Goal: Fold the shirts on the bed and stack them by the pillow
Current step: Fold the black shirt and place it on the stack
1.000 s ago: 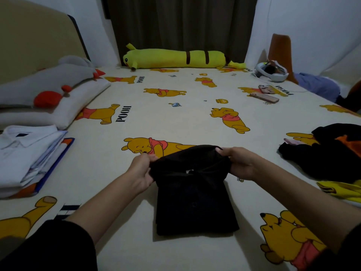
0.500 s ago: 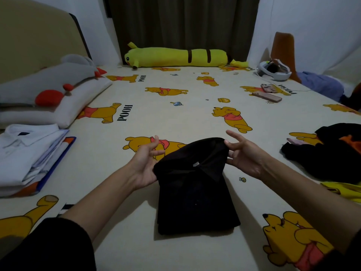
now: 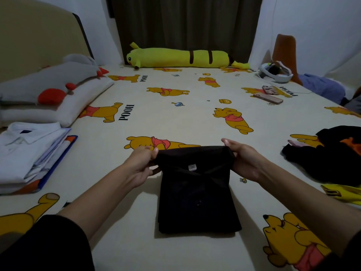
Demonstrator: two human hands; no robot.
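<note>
A folded black shirt [image 3: 197, 198] lies on the bed in front of me, collar and white label facing up at its far end. My left hand [image 3: 142, 165] pinches the shirt's far left corner. My right hand [image 3: 244, 161] holds the far right corner, thumb on top of the cloth. A stack of folded shirts [image 3: 29, 153], white one on top, sits at the left next to the white pillow [image 3: 64, 108]. Unfolded black, orange and yellow clothes [image 3: 336, 157] lie in a heap at the right.
The bed sheet [image 3: 175, 118] is cream with bear prints. A grey plush [image 3: 48, 81] lies on the pillow. A long yellow plush [image 3: 179, 57] lies along the far edge. Two phones [image 3: 269, 94] and a white headset [image 3: 275, 72] are at the far right.
Both hands let go of the shirt's far end with fingers spread, then took hold of its two far corners again. The collar end now lies flatter and squarer.
</note>
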